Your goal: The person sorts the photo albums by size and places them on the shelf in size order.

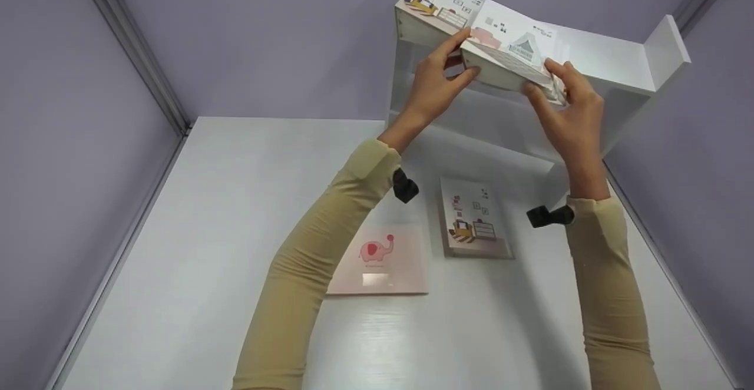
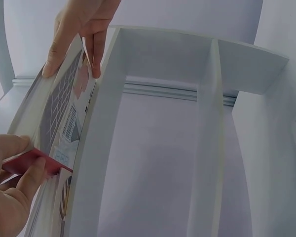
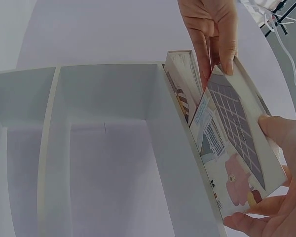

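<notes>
Both hands hold a thick picture book [image 1: 521, 54] at the top of a white shelf unit [image 1: 607, 54]. Its cover shows a pink drawing and a barcode. My left hand [image 1: 433, 81] pinches one end, thumb and fingers on opposite faces; a red edge shows there in the left wrist view. At the other end my right hand [image 1: 574, 104] grips the book, its thumb along the pale side in the right wrist view [image 3: 286, 173]. Beside the held book, a similar book [image 1: 439, 7] with a yellow chair drawing sits on the shelf's top, close to my left fingertips.
On the white table [image 1: 235, 201] lie a pink elephant book [image 1: 383, 266] and a thick book [image 1: 477, 219] with a room drawing. The shelf's raised end panel [image 1: 665, 48] stands at the right. Below the top are open compartments with a divider [image 2: 214, 123]. Grey-purple walls enclose the table.
</notes>
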Demonstrator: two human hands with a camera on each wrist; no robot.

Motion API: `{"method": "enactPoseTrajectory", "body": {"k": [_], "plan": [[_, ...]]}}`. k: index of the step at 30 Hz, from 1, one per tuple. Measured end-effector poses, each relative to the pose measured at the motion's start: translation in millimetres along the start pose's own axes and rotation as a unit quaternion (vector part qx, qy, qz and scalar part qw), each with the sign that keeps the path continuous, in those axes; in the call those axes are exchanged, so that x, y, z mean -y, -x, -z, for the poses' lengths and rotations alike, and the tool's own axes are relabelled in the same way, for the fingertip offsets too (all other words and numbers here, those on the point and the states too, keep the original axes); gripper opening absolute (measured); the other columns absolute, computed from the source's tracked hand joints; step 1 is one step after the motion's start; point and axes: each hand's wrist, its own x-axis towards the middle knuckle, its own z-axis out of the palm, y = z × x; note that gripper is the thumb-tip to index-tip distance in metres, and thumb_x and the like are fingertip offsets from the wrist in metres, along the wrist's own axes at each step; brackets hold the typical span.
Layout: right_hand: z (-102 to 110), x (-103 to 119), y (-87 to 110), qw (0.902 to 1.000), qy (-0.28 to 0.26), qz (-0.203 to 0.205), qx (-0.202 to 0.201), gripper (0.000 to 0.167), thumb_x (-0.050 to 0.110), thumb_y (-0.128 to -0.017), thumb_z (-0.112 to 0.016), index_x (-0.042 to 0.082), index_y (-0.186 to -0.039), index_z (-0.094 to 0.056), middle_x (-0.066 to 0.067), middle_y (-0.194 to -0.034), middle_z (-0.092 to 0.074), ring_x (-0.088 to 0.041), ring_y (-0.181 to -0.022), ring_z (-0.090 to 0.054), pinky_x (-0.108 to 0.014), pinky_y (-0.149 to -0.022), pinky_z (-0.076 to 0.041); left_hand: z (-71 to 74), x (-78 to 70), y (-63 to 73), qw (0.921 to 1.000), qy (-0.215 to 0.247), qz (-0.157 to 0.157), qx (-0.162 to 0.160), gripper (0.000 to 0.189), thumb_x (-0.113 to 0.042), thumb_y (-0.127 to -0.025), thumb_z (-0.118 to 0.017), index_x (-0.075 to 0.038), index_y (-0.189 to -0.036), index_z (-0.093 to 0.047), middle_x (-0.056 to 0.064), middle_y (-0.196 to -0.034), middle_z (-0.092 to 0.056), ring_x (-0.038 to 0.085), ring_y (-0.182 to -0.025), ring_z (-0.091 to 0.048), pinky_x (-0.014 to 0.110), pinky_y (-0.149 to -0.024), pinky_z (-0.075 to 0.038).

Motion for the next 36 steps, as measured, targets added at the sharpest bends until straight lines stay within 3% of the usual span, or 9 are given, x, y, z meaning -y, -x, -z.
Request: {"method": "enactPoseTrajectory", "body": {"k": [15, 19, 21, 23, 25, 28, 32, 36], "plan": [[-2, -1, -1.1, 0.9999, 0.012, -0.002, -0.009, 0.048, 0.04, -0.081, -0.07, 0.021, -0.124, -0.061, -0.005, -0.131, -0.055, -0.011, -0.128, -0.041, -0.024, -0.099, -0.039, 3.6, -1.0, -2.7, 0.9994, -0.032, 0.002, 0.012, 0.055, -0.013, -0.09, -0.061, -0.006, -0.14, -0.04, 0.009, -0.127, -0.055, 0.011, -0.109, -0.058, 0.016, -0.085, -0.047], [-3, -2, -1.1, 0.9996, 0.022, -0.002, -0.018, 0.048, 0.041, -0.081, -0.069, 0.023, -0.125, -0.061, -0.007, -0.124, -0.06, -0.008, -0.095, -0.054, -0.015, -0.075, -0.039, 5.4, -2.9, -3.8, 0.9988, -0.046, -0.004, 0.017, 0.054, -0.013, -0.09, -0.06, -0.006, -0.14, -0.041, 0.009, -0.125, -0.057, 0.011, -0.108, -0.058, 0.015, -0.084, -0.048], [-3, -3, -1.1, 0.9995, 0.023, -0.002, -0.023, 0.048, 0.042, -0.081, -0.068, 0.023, -0.125, -0.06, -0.01, -0.117, -0.062, -0.009, -0.077, -0.048, -0.016, -0.064, -0.032, 6.3, -3.8, -4.2, 0.9982, -0.055, -0.002, 0.022, 0.054, -0.014, -0.091, -0.06, -0.006, -0.14, -0.04, 0.008, -0.127, -0.056, 0.01, -0.109, -0.058, 0.016, -0.085, -0.047], [-3, -3, -1.0, 0.9994, 0.022, -0.002, -0.026, 0.049, 0.042, -0.081, -0.069, 0.022, -0.125, -0.06, -0.011, -0.114, -0.063, -0.009, -0.071, -0.043, -0.017, -0.061, -0.029, 6.6, -4.3, -4.5, 0.9976, -0.066, -0.004, 0.023, 0.054, -0.014, -0.091, -0.06, -0.006, -0.14, -0.04, 0.007, -0.129, -0.055, 0.01, -0.109, -0.057, 0.015, -0.086, -0.047], [-4, -4, -1.4, 0.9994, 0.021, -0.003, -0.027, 0.049, 0.042, -0.081, -0.069, 0.023, -0.125, -0.06, -0.011, -0.115, -0.064, -0.008, -0.074, -0.046, -0.016, -0.062, -0.03, 6.5, -4.6, -5.0, 0.9972, -0.072, -0.005, 0.022, 0.054, -0.014, -0.09, -0.06, -0.006, -0.14, -0.04, 0.008, -0.127, -0.056, 0.011, -0.109, -0.058, 0.015, -0.086, -0.046], [-4, -5, -2.4, 0.9993, 0.025, -0.007, -0.029, 0.049, 0.043, -0.081, -0.069, 0.023, -0.125, -0.06, -0.009, -0.119, -0.062, -0.007, -0.092, -0.055, -0.014, -0.067, -0.035, 6.0, -4.9, -5.9, 0.9967, -0.078, -0.008, 0.022, 0.053, -0.012, -0.09, -0.06, -0.005, -0.139, -0.041, 0.008, -0.125, -0.057, 0.01, -0.107, -0.058, 0.014, -0.087, -0.045], [-3, -5, -4.2, 0.999, 0.034, -0.013, -0.027, 0.05, 0.044, -0.081, -0.069, 0.023, -0.126, -0.06, -0.005, -0.123, -0.061, -0.01, -0.111, -0.054, -0.012, -0.075, -0.038, 5.4, -5.9, -8.6, 0.9968, -0.076, 0.001, 0.026, 0.053, -0.01, -0.089, -0.061, -0.007, -0.139, -0.042, 0.007, -0.125, -0.057, 0.008, -0.105, -0.06, 0.014, -0.086, -0.046], [-1, -2, -6.6, 0.9986, 0.043, -0.027, -0.017, 0.052, 0.046, -0.081, -0.068, 0.024, -0.127, -0.058, -0.002, -0.127, -0.058, -0.008, -0.111, -0.052, -0.016, -0.081, -0.04, 5.4, -6.7, -11.3, 0.9963, -0.082, 0.007, 0.026, 0.053, -0.01, -0.089, -0.061, -0.008, -0.139, -0.042, 0.007, -0.126, -0.056, 0.007, -0.104, -0.06, 0.014, -0.085, -0.046]]}}
